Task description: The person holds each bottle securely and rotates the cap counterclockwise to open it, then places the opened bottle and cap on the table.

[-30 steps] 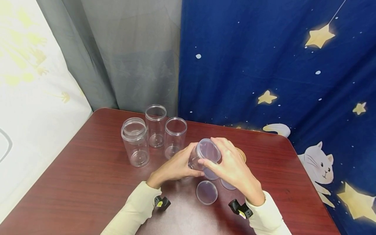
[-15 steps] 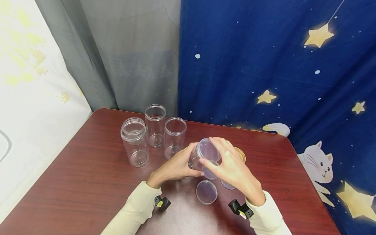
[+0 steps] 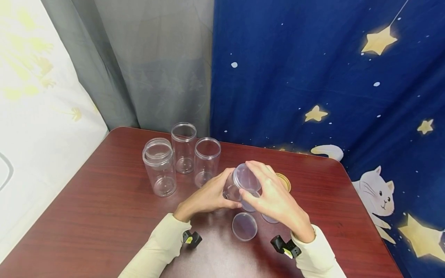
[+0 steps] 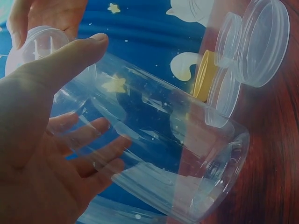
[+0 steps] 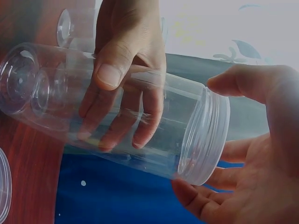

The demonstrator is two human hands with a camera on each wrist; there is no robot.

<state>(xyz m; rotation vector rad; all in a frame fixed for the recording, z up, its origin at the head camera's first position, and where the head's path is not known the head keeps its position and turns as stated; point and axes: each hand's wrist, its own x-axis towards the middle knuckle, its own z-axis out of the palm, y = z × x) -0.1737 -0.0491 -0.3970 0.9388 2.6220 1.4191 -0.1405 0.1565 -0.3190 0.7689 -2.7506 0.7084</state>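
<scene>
A clear plastic jar (image 5: pixel 135 116) is held tilted above the table, its mouth end toward the right hand. My left hand (image 3: pixel 208 193) grips the jar's body, thumb on one side and fingers round the other, as the left wrist view shows. A translucent lid (image 5: pixel 208 135) sits over the jar's mouth. My right hand (image 3: pixel 274 193) holds this lid by its edge between thumb and fingers. Below the hands a loose lid (image 3: pixel 245 226) lies flat on the table, with further clear lids (image 4: pixel 264 42) partly hidden behind the right hand.
Several open clear jars (image 3: pixel 184 148) stand upright at the back left of the dark red table (image 3: pixel 104 216). A gold-coloured lid (image 3: pixel 285 182) lies beyond the right hand. Grey and blue curtains (image 3: pixel 278 77) hang behind the table's far edge.
The right thumb and fingers have shifted slightly round the lid's edge. The left hand and the jar stay in nearly the same place.
</scene>
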